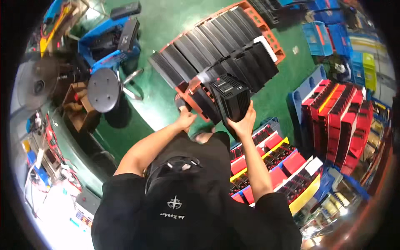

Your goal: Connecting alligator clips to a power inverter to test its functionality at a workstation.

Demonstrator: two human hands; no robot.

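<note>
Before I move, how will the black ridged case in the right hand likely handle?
The black ridged case looks boxy and straight-edged, so probably stiff. Its ridged surface may help the right hand grip. Being long and narrow, it could tip if stood on end and nudged.

We see a black, slatted case [234,103] and a green floor [275,96]. Our pallet [263,29] is orange, our stool [103,90] black.
</note>
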